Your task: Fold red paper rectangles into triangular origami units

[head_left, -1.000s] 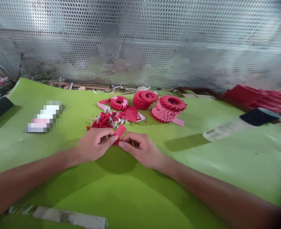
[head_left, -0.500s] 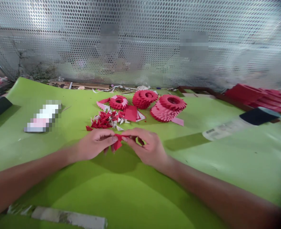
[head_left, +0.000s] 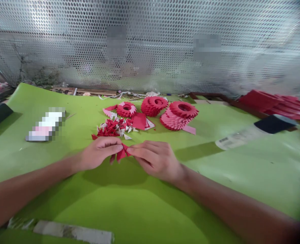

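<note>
A small piece of folded red paper [head_left: 122,153] is held above the green table between both hands. My left hand [head_left: 99,154] pinches its left side, thumb on top. From the right, my right hand [head_left: 157,159] grips the other side with thumb and fingertips pressed together. Just beyond the hands lies a pile of folded red and white paper triangles [head_left: 111,127]. Beside the pile is a stack of red paper rectangles [head_left: 139,121].
Behind stand a red-and-pink paper ring [head_left: 126,109], a red ring stack [head_left: 150,110] and a taller pink and red one [head_left: 177,120]. A phone [head_left: 47,125] lies left, a clear black-capped bottle [head_left: 244,137] right. More red paper [head_left: 274,103] sits far right, a worn strip [head_left: 71,231] in front.
My right hand has turned over the paper, its fingers now closer together and lower. The folded paper has shifted slightly left and changed its angle. My left hand has barely moved.
</note>
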Demonstrator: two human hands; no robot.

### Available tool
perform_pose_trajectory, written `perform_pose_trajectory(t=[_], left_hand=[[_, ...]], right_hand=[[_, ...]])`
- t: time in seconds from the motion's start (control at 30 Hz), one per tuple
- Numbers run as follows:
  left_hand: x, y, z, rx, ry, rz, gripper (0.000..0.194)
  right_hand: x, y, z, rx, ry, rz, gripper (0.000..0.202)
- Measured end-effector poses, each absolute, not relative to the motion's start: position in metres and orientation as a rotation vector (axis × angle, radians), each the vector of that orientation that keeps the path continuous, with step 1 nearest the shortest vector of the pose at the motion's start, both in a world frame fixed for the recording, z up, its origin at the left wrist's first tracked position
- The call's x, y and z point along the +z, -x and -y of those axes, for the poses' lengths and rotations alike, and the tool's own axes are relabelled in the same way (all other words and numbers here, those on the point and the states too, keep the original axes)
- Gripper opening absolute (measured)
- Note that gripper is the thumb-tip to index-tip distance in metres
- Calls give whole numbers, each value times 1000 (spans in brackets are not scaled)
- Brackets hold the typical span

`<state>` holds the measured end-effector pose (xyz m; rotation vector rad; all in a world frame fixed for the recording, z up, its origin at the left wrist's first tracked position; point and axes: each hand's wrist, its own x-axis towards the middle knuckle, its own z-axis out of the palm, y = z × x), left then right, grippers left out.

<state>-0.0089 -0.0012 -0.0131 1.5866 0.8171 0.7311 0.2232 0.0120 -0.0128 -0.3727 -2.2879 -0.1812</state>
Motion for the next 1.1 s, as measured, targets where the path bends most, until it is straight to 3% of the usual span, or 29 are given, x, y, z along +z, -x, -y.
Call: perform_pose_trajectory(t=[0.47,0.63,0.83,1.1], left_hand=[[-10,6,3,658,-1876,-977,37],[-13,5,1,683,-2004,-986,38],[-16,2,3,788,-2192,-1007,40],[-18,2,2,712,-2402,-979,39]], right_hand=[[-13,-225,-8,-203,357,2339,11],[-15,-222,-7,463,437,2237,21],[-8,-214,-1,1185,925,2174,34],[-8,-211,-1,1260,969,2143,27]])
